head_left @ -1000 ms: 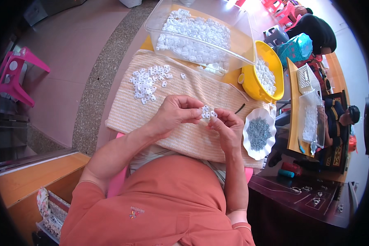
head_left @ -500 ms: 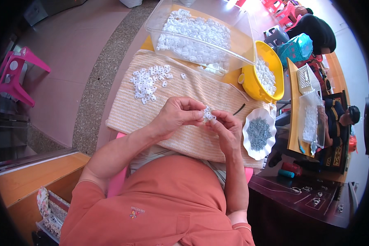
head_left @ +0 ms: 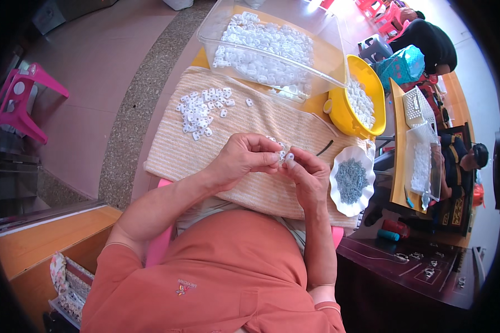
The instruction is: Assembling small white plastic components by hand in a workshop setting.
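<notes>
Over the middle of a striped cloth (head_left: 205, 161), both of my hands meet at a few small white plastic pieces with holes (head_left: 282, 154). My left hand (head_left: 249, 158) pinches them from the left with thumb and fingers. From the right, my right hand (head_left: 306, 171) is closed with a white piece at its thumb and fingertip. How the pieces join is too small to tell. A loose pile of similar white pieces (head_left: 195, 115) lies on the cloth, farther off to the left. Right of my right hand, a white wavy-rimmed bowl (head_left: 336, 201) holds many small grey parts.
A clear plastic bin (head_left: 328, 69) of white pieces stands at the far side, beside a yellow basin (head_left: 379, 94) holding more. A short black strip (head_left: 325, 147) lies on the cloth. A pink stool (head_left: 22, 105) is at far left. Other people sit at the right.
My hands have shifted very slightly, and the white pieces have turned between my fingertips. The pile, bowl and bins stay where they were.
</notes>
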A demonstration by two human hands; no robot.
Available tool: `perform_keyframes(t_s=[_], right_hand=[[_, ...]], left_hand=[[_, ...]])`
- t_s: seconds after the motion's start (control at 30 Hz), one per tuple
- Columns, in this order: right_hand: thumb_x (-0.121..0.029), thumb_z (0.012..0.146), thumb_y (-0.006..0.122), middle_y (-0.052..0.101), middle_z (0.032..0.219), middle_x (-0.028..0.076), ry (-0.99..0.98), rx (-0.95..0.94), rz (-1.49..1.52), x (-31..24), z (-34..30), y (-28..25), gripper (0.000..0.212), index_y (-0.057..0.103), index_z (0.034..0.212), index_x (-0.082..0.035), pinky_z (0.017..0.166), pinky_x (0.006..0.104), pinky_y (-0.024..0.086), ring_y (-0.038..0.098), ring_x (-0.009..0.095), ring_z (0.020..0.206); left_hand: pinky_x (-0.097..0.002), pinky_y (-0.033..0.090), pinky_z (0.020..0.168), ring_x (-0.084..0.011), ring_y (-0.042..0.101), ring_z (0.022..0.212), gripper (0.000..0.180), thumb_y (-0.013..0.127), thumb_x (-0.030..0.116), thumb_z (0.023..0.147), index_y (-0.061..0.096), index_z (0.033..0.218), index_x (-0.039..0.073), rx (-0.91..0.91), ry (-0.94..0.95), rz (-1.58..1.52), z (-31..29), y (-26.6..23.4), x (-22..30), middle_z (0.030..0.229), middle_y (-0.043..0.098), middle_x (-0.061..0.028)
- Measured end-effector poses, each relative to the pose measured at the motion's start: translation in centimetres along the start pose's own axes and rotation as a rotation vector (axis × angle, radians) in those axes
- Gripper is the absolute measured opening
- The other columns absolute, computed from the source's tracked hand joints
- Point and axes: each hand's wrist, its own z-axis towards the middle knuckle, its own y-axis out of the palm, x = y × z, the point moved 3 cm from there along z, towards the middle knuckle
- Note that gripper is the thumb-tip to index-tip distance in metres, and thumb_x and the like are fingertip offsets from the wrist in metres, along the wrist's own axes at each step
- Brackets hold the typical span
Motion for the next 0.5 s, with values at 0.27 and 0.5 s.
perform_keyframes(t_s=[0.27, 0.5], right_hand=[[0.001, 0.086, 0.066, 0.069, 0.097, 0.013, -0.042, -0.003, 0.007, 0.39, -0.02, -0.29, 0.027, 0.063, 0.113, 0.004, 0.072, 0.0285, 0.059, 0.068, 0.017, 0.080], [0.002, 0.086, 0.066, 0.069, 0.096, 0.013, -0.019, 0.020, 0.039, 0.22, -0.20, -0.04, 0.028, 0.063, 0.113, 0.005, 0.073, 0.0274, 0.059, 0.068, 0.017, 0.080]], left_hand=[[-0.0273, 0.058, 0.075, -0.0135, 0.067, 0.081, 0.017, 0.067, 0.004, 0.087, 0.066, 0.104, 0.001, -0.001, -0.004, 0.029, 0.04, -0.11, -0.24, 0.092, 0.068, -0.0076], [-0.0278, 0.058, 0.076, -0.0140, 0.067, 0.083, 0.018, 0.066, 0.005, 0.087, 0.065, 0.105, 0.001, 0.006, -0.009, 0.059, 0.08, -0.19, -0.46, 0.092, 0.068, -0.0085]])
